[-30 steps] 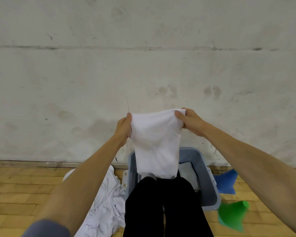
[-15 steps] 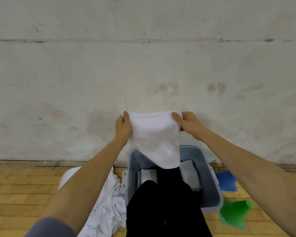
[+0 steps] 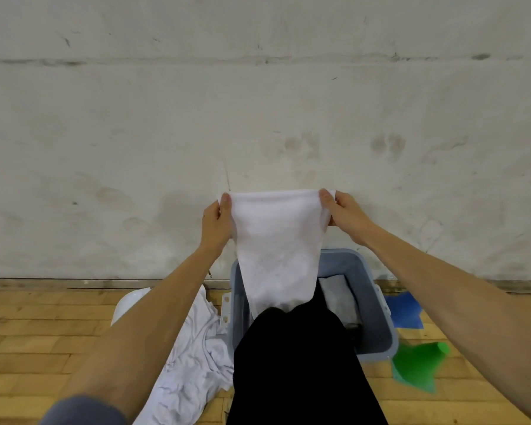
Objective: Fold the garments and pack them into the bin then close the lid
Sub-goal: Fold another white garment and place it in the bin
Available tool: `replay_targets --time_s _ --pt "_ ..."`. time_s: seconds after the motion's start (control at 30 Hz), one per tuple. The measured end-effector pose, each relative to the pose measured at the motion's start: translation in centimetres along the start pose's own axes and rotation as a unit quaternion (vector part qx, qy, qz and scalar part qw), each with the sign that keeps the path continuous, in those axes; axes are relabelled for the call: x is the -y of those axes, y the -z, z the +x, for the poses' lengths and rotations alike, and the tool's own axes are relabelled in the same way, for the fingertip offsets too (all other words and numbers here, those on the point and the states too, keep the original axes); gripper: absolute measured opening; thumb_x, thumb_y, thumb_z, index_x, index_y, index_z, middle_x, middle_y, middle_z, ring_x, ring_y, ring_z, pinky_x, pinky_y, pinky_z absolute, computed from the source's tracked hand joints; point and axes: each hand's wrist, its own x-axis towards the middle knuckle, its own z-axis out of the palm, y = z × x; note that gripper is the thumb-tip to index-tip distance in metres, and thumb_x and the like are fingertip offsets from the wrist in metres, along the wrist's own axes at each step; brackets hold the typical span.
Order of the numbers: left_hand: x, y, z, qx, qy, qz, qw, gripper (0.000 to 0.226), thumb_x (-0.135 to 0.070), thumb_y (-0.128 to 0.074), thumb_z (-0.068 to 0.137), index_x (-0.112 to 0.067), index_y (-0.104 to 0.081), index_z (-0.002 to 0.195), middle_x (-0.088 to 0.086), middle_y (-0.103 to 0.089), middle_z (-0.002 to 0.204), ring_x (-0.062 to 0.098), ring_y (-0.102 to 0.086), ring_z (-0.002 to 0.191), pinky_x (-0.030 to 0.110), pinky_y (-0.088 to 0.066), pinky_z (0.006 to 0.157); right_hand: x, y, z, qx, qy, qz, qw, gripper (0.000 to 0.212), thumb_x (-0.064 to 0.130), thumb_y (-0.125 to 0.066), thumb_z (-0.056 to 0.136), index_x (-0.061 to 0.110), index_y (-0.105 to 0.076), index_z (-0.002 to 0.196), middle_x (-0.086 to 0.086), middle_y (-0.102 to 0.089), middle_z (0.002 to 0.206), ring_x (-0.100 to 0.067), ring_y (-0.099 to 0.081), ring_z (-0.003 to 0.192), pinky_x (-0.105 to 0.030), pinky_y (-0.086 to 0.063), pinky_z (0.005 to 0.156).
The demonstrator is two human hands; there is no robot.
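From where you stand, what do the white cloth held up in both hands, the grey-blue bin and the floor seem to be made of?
White cloth: soft knit or cotton-like fabric, matte; it droops between the left hand and the right hand.
Bin: probably moulded plastic, smooth with a slight sheen, rounded rim.
Floor: wood or wood-look blocks, yellowish, with visible seams; which of the two is unclear.

Stained pale wall (image 3: 258, 118), wooden plank floor (image 3: 28, 332), blue tape patch (image 3: 406, 311), green marker (image 3: 419, 368)

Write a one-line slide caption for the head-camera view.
Both hands, left hand and right hand, pinch a white garment taut above the open grey bin.
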Motion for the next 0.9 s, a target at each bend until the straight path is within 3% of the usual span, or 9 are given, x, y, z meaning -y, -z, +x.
replay_targets --time_s 0.1,0.2,0.27,0.37,0.47,0.57,0.73,0.8,0.9 --pt "-0.2 0.3 -2.0 0.018 0.003 -0.002 1.000 0.051 -0.040 -0.040 0.104 -0.018 -0.029 0.059 -0.009 -0.031 0.049 0.015 -0.034 0.050 0.034 -0.030 0.052 0.2 0.0 -2.0 -0.008 -0.004 -0.003 1.000 0.040 0.038 -0.037 0.105 0.010 -0.057 0.084 -0.005 -0.065 0.082 -0.016 -0.066 0.076 -0.031 -0.058 0.076" --pt "-0.3 0.6 -4.5 0.033 -0.010 0.011 0.999 0.051 -0.038 -0.038 0.104 -0.016 -0.030 0.059 -0.001 -0.031 0.053 0.014 -0.035 0.050 0.030 -0.029 0.049 -1.2 0.1 -3.9 -0.007 -0.012 -0.004 1.000 0.052 0.042 -0.038 0.104 -0.005 -0.054 0.089 -0.025 -0.061 0.085 -0.033 -0.066 0.080 -0.044 -0.056 0.082" --pt "0.2 0.8 -6.3 0.048 -0.008 0.014 0.999 0.051 -0.037 -0.038 0.105 -0.016 -0.030 0.059 0.001 -0.031 0.053 0.013 -0.035 0.048 0.027 -0.029 0.047 -2.6 0.3 -5.6 -0.013 -0.038 -0.014 0.999 0.059 0.045 -0.039 0.102 -0.012 -0.053 0.097 -0.026 -0.058 0.086 -0.036 -0.063 0.080 -0.047 -0.054 0.082" --pt "1.3 0.5 -9.5 0.059 0.008 0.016 0.998 0.049 -0.037 -0.038 0.105 -0.014 -0.032 0.063 0.003 -0.030 0.058 0.013 -0.032 0.052 0.026 -0.026 0.050 -4.7 0.1 -8.8 -0.006 -0.060 -0.020 0.998 0.059 0.043 -0.036 0.104 -0.013 -0.053 0.109 -0.019 -0.060 0.090 -0.027 -0.064 0.080 -0.039 -0.053 0.071" --pt "2.2 0.5 -12.9 0.061 0.032 0.014 0.997 0.047 -0.036 -0.037 0.105 -0.016 -0.029 0.063 -0.001 -0.029 0.059 0.006 -0.029 0.049 0.022 -0.023 0.048 -6.5 -0.1 -12.2 -0.001 -0.060 -0.008 0.998 0.042 0.039 -0.035 0.105 0.007 -0.060 0.106 -0.006 -0.066 0.091 -0.015 -0.065 0.079 -0.026 -0.053 0.063" --pt "3.2 0.7 -16.6 0.073 0.069 0.003 0.995 0.045 -0.034 -0.036 0.106 -0.016 -0.032 0.064 -0.002 -0.034 0.061 0.006 -0.033 0.053 0.020 -0.027 0.049 -8.8 -0.5 -15.2 0.010 -0.072 -0.021 0.997 0.035 0.040 -0.036 0.104 0.012 -0.053 0.091 -0.005 -0.057 0.086 -0.015 -0.058 0.076 -0.029 -0.049 0.067" --pt "6.5 1.2 -21.9 0.090 0.131 0.033 0.987 0.045 -0.040 -0.035 0.105 -0.007 -0.060 0.088 0.003 -0.062 0.087 0.009 -0.057 0.078 0.024 -0.046 0.069 -12.1 -1.6 -19.1 0.031 -0.072 -0.071 0.994 0.035 0.036 -0.035 0.105 0.011 -0.047 0.084 -0.003 -0.048 0.076 -0.016 -0.050 0.073 -0.021 -0.039 0.065" --pt "8.2 1.4 -23.3 0.104 0.142 0.046 0.983 0.045 -0.042 -0.035 0.104 -0.008 -0.065 0.100 0.007 -0.066 0.100 0.016 -0.061 0.091 0.028 -0.048 0.077 -13.0 -2.3 -20.6 0.054 -0.069 -0.080 0.993 0.028 0.031 -0.034 0.106 0.022 -0.053 0.088 0.005 -0.052 0.078 -0.007 -0.051 0.074 -0.015 -0.039 0.065" --pt "9.5 1.6 -24.6 0.116 0.153 0.050 0.980 0.042 -0.041 -0.036 0.104 -0.009 -0.064 0.105 0.008 -0.067 0.106 0.022 -0.062 0.100 0.037 -0.050 0.086 -14.7 -2.9 -21.7 0.033 -0.063 -0.085 0.994 0.028 0.031 -0.037 0.105 0.024 -0.057 0.087 0.005 -0.056 0.079 -0.009 -0.053 0.078 -0.027 -0.037 0.072"
